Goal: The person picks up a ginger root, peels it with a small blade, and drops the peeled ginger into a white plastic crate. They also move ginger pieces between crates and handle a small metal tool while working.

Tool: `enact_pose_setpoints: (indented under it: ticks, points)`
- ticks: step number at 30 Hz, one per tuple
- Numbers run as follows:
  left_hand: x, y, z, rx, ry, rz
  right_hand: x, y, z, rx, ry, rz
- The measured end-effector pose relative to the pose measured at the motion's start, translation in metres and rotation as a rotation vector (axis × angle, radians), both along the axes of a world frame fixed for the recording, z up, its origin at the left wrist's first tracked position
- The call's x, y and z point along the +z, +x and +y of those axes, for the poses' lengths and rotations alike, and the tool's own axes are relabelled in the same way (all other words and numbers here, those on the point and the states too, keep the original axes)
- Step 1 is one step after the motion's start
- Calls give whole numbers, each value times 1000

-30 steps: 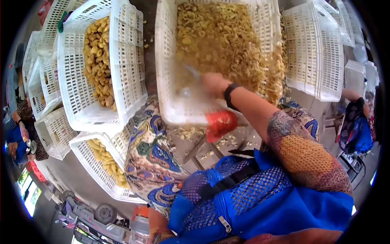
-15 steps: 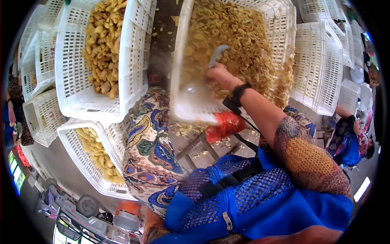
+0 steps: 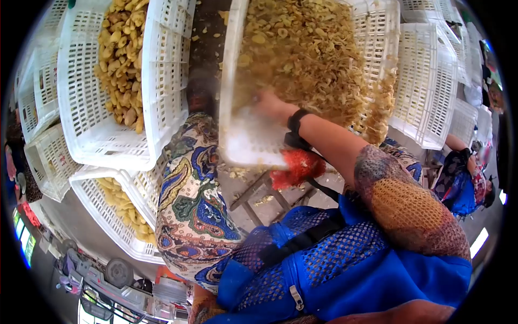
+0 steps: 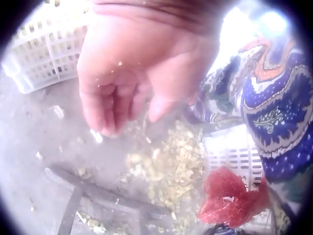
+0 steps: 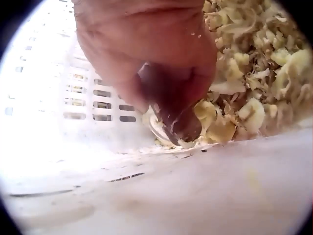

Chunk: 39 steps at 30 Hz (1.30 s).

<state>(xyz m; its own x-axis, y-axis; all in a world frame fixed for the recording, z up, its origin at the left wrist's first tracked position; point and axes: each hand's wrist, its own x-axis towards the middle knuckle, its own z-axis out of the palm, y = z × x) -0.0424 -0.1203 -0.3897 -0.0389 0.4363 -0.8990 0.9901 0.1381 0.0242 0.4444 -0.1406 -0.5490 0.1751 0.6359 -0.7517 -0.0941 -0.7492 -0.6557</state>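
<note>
My right hand (image 3: pixel 274 108) is low inside the big white crate (image 3: pixel 229 108), beside a thick heap of yellow-brown peelings and slices (image 3: pixel 302 59). In the right wrist view its fingers curl round the dark handle of a knife (image 5: pixel 185 128), the handle's end close to the crate's rim. The blade is lost in blur in the head view. My left hand (image 4: pixel 139 63) hangs with loosely bent fingers over the littered floor and holds nothing. It is out of sight in the head view, where only the sleeve (image 3: pixel 202 309) shows.
A crate of ginger roots (image 3: pixel 120 70) stands at the left, with a smaller crate of paler pieces (image 3: pixel 127 210) below it. Red netting (image 3: pixel 297 168) hangs at the near rim. Stacked white crates (image 3: pixel 423 81) and a seated person (image 3: pixel 458 178) are on the right.
My right hand, with the knife, has moved toward the crate's near left part, and the curved blade seen half a second ago is now blurred. The head view has shifted slightly.
</note>
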Motion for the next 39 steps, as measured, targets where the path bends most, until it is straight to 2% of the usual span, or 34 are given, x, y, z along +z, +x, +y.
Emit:
enact_pose_setpoints:
  ticks: [2,4,7,10,12,16,17,18,20,21,22,24,25,26,29,33,37,39]
  points:
    - [-5,0,2,-6,0,-6,31,7,9,-13,-92,-26]
    - [-9,3,4,-12,7,-19,42,18,8,110,16,-113]
    - [-5,10,15,-23,56,-60,100,44,6,19,-212,-65]
    - [22,21,35,1,179,-144,148,66,3,-28,-82,-176]
    - [61,40,59,89,340,-258,165,82,-11,-38,217,-115]
    - [185,115,103,409,607,-750,342,66,-39,-330,500,178]
    - [220,145,105,283,652,-811,370,58,-48,-411,539,264]
    - [247,171,101,154,689,-868,387,50,-58,-404,560,289]
    - [271,217,85,43,551,-1194,412,38,-86,-426,587,318]
    - [289,250,60,24,449,-1231,414,33,-101,-326,749,169]
    - [294,273,42,-87,365,-1278,420,24,-111,-339,767,236]
    - [310,307,-1,-33,110,-1312,432,6,-134,-364,798,371]
    - [303,313,-13,-53,55,-1312,433,-4,-144,-391,806,490]
    - [296,314,-23,-68,2,-1304,417,-13,-147,-386,896,464]
    - [296,314,-56,-39,35,-1282,413,-14,-165,-297,920,368]
    - [295,309,-66,-13,87,-1336,435,-13,-179,-201,876,236]
    - [292,320,-76,4,137,-1326,429,-14,-184,-309,875,339]
    - [296,326,-83,-87,222,-1225,416,-14,-184,-344,873,349]
